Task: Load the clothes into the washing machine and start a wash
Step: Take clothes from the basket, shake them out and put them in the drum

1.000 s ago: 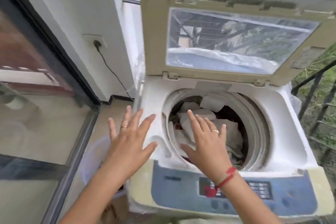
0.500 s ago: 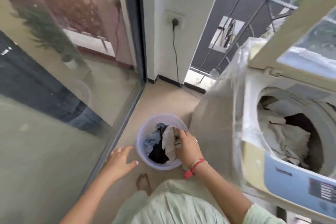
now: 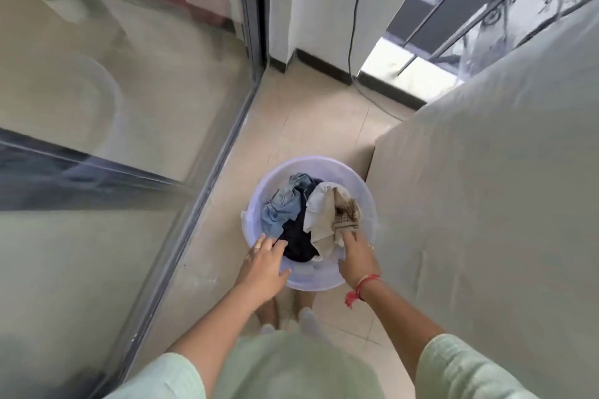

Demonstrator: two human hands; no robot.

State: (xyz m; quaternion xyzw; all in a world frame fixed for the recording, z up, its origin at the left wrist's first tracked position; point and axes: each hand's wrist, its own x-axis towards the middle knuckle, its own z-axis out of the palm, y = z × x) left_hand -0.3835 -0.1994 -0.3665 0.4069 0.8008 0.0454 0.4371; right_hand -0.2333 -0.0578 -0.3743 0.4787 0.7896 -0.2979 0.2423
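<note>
A pale lilac plastic basin (image 3: 324, 280) stands on the floor by my feet, with clothes inside. A light blue denim piece (image 3: 282, 206) lies at its left, a dark navy garment (image 3: 296, 238) in the middle, and a beige cloth (image 3: 321, 214) with a brown checked part at its right. My left hand (image 3: 264, 264) reaches over the near rim, its fingertips touching the navy garment. My right hand (image 3: 358, 256) grips the lower edge of the beige cloth. Only the plastic-covered side of the washing machine (image 3: 486, 204) shows, at the right; its tub is out of view.
A glass sliding door (image 3: 113, 139) runs along the left, its track close to the basin. A black power cable (image 3: 353, 26) hangs down the white wall behind. A strip of tiled floor (image 3: 308, 126) lies between door and machine. A railing stands at top right.
The view turned from the machine's tub down to the basin. My left hand moved from the floor side onto the clothes in the basin; my right hand stays on the beige cloth.
</note>
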